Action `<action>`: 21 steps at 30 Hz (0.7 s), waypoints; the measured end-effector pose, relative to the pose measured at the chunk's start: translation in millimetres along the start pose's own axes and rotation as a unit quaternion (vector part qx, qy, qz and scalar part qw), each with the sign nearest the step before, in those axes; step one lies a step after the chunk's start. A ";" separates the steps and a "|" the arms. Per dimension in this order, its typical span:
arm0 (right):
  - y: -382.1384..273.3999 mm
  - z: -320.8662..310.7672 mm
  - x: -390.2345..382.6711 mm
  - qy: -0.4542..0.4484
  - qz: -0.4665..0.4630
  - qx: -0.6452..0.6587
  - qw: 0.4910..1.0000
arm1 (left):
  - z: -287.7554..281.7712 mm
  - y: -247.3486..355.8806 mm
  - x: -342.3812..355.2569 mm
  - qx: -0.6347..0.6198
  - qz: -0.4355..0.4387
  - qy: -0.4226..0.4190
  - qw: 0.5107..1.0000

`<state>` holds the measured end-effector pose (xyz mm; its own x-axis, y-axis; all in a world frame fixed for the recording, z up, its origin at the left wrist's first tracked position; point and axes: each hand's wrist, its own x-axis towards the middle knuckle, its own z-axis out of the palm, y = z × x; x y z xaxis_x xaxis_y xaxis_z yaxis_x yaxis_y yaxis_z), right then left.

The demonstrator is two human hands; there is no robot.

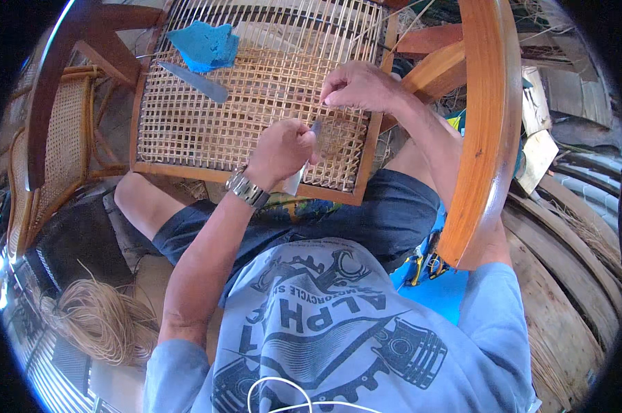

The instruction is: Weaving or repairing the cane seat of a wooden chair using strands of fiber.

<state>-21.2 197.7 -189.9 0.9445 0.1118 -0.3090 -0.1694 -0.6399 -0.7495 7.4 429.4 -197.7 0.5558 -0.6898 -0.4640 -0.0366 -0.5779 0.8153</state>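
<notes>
A wooden chair frame (239,176) with a half-woven cane seat (208,127) lies across my lap. My left hand (283,153) is closed over the near part of the weave. It grips a slim tool (295,181) with a whitish lower end and a grey metal tip above the fist. To its upper right, my right hand (359,86) pinches a thin cane strand at the weave, thumb and forefinger together. On the seat's far left lie a crumpled blue sponge-like piece (204,45) and a flat, pointed metal blade (195,82).
The chair's curved wooden arm (486,138) passes over my right forearm. A bundle of loose cane (108,322) sits at lower left, below another cane-panelled chair (67,131). Wooden boards (552,275) and a blue surface with tools (431,292) are at right.
</notes>
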 end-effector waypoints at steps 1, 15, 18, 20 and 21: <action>0.4 0.7 -0.2 0.001 0.022 -0.016 1.000 | 0.2 -0.1 2.5 0.014 -0.003 -0.015 1.000; -11.5 18.6 2.4 0.025 -0.021 -0.180 0.983 | -2.7 21.7 20.6 0.100 -0.065 -0.077 0.990; -19.0 21.3 -7.7 0.023 -0.071 -0.246 0.966 | 5.2 4.9 19.8 0.015 -0.067 -0.050 0.996; -19.8 20.2 -13.5 0.034 -0.095 -0.270 0.958 | 13.1 -5.3 19.8 0.124 0.021 0.021 0.992; -18.8 18.7 -15.4 0.011 -0.065 -0.237 0.969 | 17.2 -9.4 19.0 0.131 0.016 0.027 0.991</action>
<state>-37.8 222.2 -182.0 0.9559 0.2025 -0.2126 0.0958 -0.8996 -0.4261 4.0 414.2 -220.1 0.5937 -0.6900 -0.4140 -0.2653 -0.6536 0.7088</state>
